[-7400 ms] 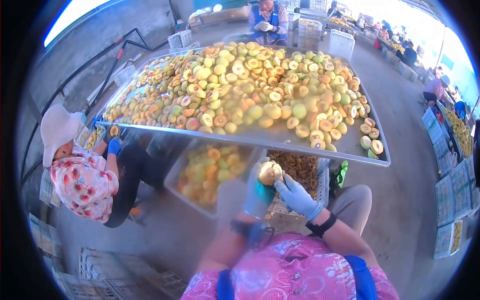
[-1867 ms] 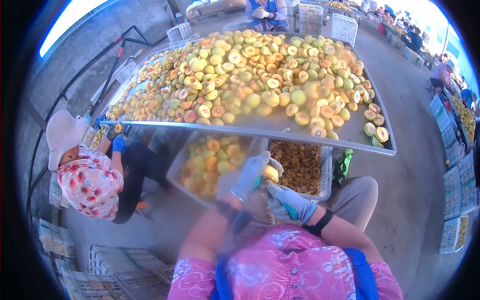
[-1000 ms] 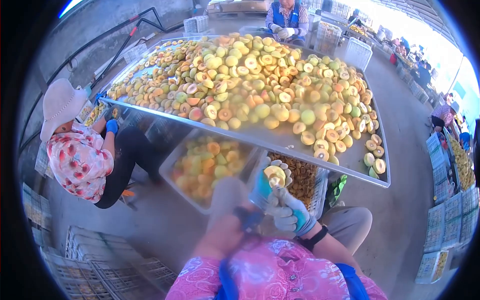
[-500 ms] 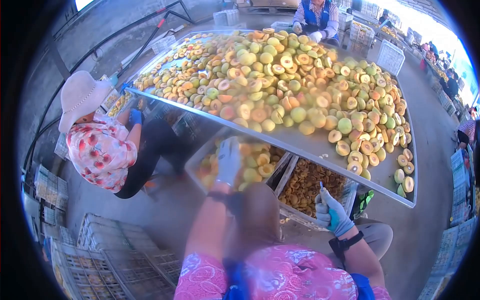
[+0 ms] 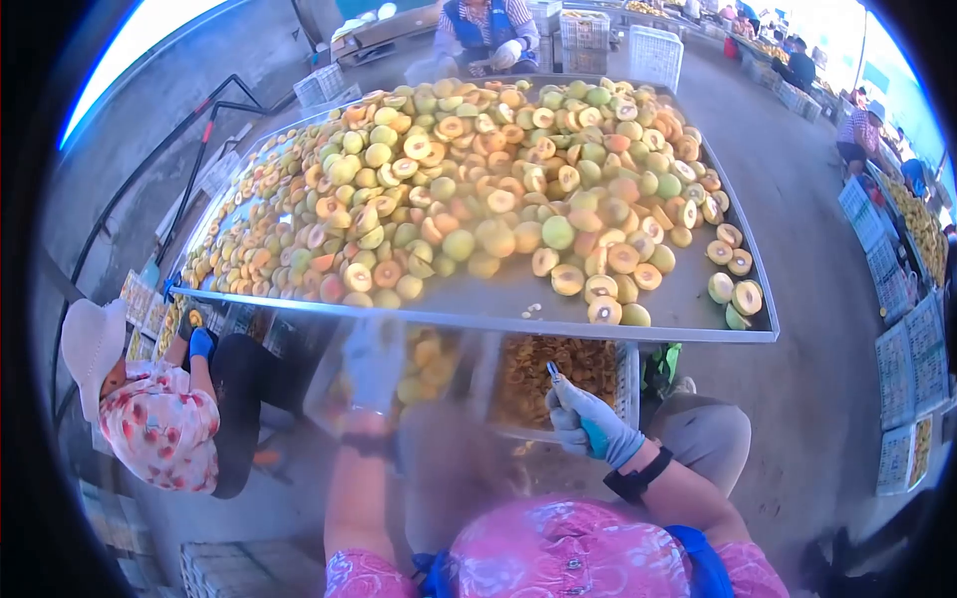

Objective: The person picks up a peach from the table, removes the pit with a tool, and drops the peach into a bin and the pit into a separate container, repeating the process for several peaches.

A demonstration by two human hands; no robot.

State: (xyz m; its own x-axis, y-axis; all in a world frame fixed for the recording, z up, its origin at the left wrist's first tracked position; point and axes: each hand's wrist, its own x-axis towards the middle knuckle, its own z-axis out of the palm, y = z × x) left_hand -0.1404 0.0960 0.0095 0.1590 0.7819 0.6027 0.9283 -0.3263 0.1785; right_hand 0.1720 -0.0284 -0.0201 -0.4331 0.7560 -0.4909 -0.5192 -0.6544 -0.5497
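Note:
My left hand (image 5: 374, 361), in a pale glove, is smeared by motion over a crate of yellow fruit (image 5: 424, 371) below the near edge of the metal table. Its fingers are too blurred to read. To its right, my right hand (image 5: 588, 421), in a grey and teal glove, is closed around a small hand tool (image 5: 552, 370) with a metal tip pointing up. Behind that tip stands a crate (image 5: 626, 384) filled with brown pieces. A large heap of apricot-like fruit (image 5: 478, 214), many halved and showing their pits, covers much of the tray-like table (image 5: 688, 317).
On the left sits a co-worker (image 5: 159, 424) in a sun hat and blue glove. Another person (image 5: 488, 35) with white gloves works across the table. Crates (image 5: 902, 374) line the right side, and a white crate (image 5: 655, 60) stands behind the table.
The camera view has turned, shifting the table and the left co-worker leftward in view. My left hand stays low by the fruit crate, more blurred; my right hand keeps the tool.

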